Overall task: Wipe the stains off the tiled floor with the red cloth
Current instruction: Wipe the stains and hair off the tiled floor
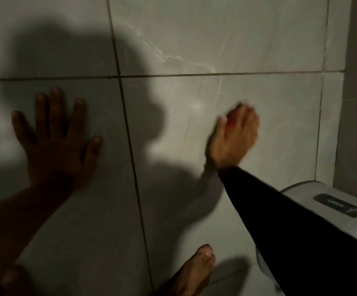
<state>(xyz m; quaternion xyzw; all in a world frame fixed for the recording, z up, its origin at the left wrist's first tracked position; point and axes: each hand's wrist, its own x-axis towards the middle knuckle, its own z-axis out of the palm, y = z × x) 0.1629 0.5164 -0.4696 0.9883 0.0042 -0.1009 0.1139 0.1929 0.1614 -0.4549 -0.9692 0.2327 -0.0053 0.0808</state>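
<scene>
The floor (194,39) is large pale marbled tiles with dark grout lines. My left hand (56,142) lies flat on a tile at the left, fingers spread, in shadow, holding nothing. My right hand (234,135), in a black sleeve, is blurred and cupped on the tile right of centre. A small patch of the red cloth (229,124) shows between its thumb and fingers; the rest is hidden under the hand. No stain is plainly visible in the dim light.
A white appliance (326,210) with a dark label stands at the lower right, partly behind my sleeve. A wall (356,103) rises along the right edge. A bare foot (196,272) rests at the bottom centre. My shadow darkens the left tiles.
</scene>
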